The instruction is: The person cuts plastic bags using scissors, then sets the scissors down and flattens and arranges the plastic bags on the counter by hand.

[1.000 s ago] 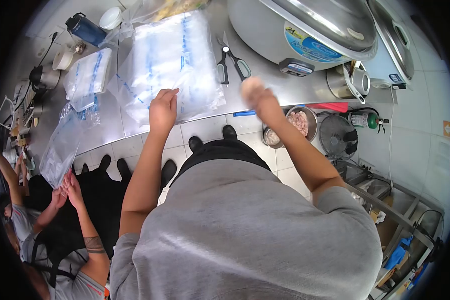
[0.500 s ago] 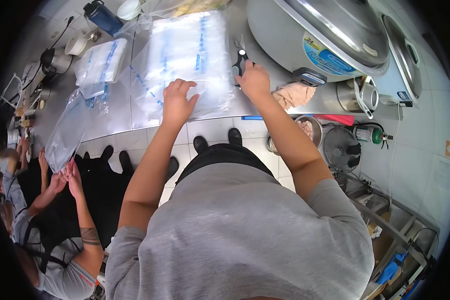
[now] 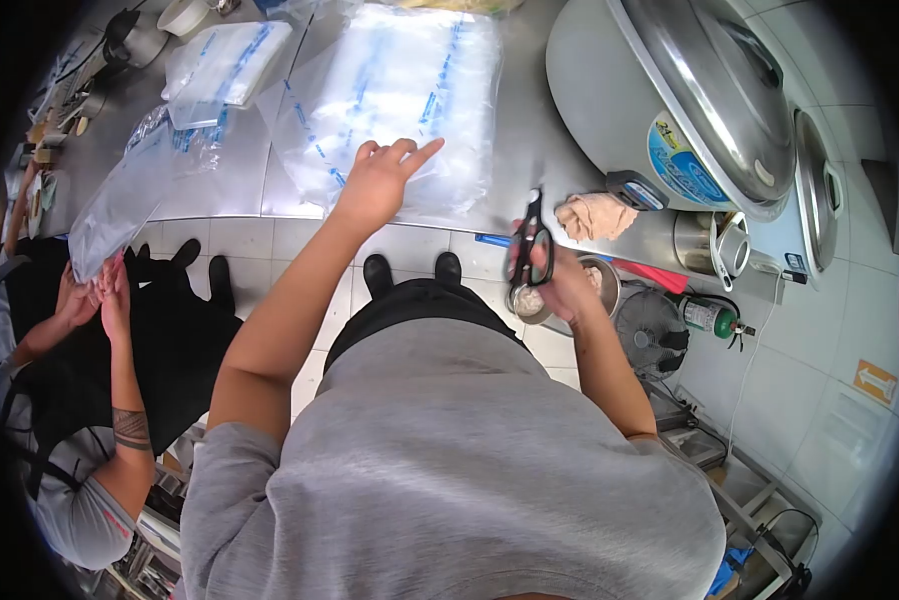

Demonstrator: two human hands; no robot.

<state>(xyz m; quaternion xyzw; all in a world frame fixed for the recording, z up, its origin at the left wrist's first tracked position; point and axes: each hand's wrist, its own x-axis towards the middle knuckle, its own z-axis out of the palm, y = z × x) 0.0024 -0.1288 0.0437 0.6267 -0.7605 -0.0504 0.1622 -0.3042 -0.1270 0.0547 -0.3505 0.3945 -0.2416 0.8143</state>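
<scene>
The right hand (image 3: pixel 570 287) grips scissors (image 3: pixel 534 250) at the near edge of the bench (image 3: pixel 523 150), left of a crumpled cloth (image 3: pixel 595 217); the left hand (image 3: pixel 378 185), empty and loosely spread, extends over plastic bags (image 3: pixel 410 80).

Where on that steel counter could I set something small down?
Two bare patches of steel counter show: one between the big stack of plastic bags and the rice cooker, another between that stack and the smaller bag pile, near the front edge. The right end is crowded: a tan cloth and a metal pot sit close by the cooker.
</scene>
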